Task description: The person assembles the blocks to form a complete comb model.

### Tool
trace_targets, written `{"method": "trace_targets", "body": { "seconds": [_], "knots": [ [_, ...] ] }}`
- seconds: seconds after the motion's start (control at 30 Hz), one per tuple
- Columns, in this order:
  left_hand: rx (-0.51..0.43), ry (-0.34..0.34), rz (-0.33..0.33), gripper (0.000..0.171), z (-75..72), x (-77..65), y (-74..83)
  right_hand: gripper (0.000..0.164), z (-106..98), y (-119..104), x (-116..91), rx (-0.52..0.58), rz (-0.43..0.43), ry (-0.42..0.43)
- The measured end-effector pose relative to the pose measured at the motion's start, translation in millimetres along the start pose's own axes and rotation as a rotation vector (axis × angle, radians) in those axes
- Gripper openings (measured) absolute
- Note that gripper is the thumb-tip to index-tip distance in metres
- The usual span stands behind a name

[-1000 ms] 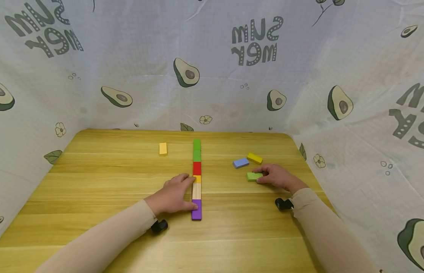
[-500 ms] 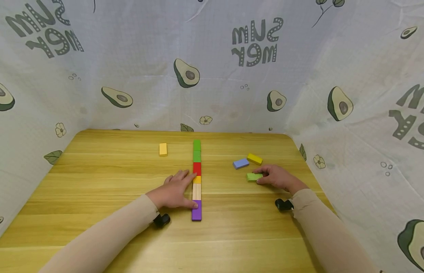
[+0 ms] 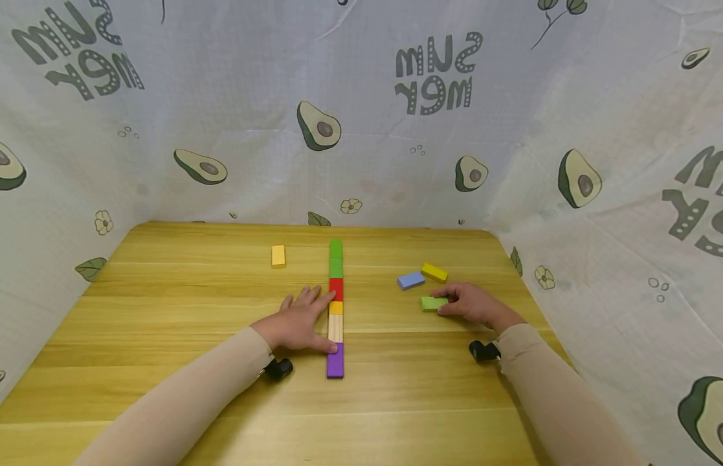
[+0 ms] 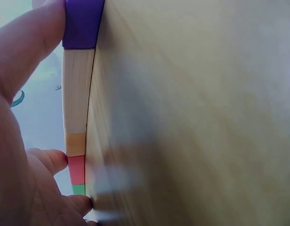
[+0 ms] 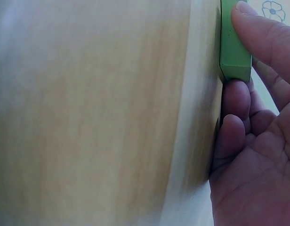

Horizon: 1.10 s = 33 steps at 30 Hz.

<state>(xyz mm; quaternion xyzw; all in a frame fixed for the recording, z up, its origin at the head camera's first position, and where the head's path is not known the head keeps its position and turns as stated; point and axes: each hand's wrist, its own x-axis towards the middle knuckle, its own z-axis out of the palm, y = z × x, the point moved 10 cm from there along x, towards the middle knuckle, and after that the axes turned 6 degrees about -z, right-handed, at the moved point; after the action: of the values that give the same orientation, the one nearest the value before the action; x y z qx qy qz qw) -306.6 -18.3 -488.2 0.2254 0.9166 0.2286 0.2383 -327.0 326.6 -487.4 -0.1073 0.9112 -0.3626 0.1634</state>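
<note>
Down the middle of the table runs a straight row of blocks: two green blocks (image 3: 336, 259), a red block (image 3: 336, 287), an orange block (image 3: 336, 308), a plain wood block (image 3: 335, 329) and a purple block (image 3: 335, 364). My left hand (image 3: 296, 323) lies along the row's left side with fingers spread. Its thumb touches the purple block (image 4: 83, 23), and its index fingertip is at the red block (image 4: 76, 169). To the right, my right hand (image 3: 474, 304) pinches a light green block (image 5: 233, 44) between thumb and fingers, low at the tabletop.
Just beyond the right hand lie a blue block (image 3: 410, 280) and a yellow block (image 3: 434, 272). A pale yellow block (image 3: 278, 256) sits left of the row's far end. Printed cloth (image 3: 244, 84) walls in the table (image 3: 180, 304) at the back and sides.
My left hand has slid slightly forward along the row, its index finger passing from the orange block to the red one. The right hand and all the blocks stay in place.
</note>
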Motion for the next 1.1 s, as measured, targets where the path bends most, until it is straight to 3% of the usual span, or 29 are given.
{"method": "trace_targets", "body": {
  "seconds": [0.5, 1.1],
  "knots": [
    [0.017, -0.017, -0.017, 0.118, 1.4, 2.9, -7.3, 0.047, -1, -4, 4, -0.014, -0.014, 0.001],
    [0.049, -0.032, -0.025, 0.119, 9.8, 5.9, -8.3, 0.041, 1, -9, 0, -0.156, -0.038, 0.024]
  ]
}}
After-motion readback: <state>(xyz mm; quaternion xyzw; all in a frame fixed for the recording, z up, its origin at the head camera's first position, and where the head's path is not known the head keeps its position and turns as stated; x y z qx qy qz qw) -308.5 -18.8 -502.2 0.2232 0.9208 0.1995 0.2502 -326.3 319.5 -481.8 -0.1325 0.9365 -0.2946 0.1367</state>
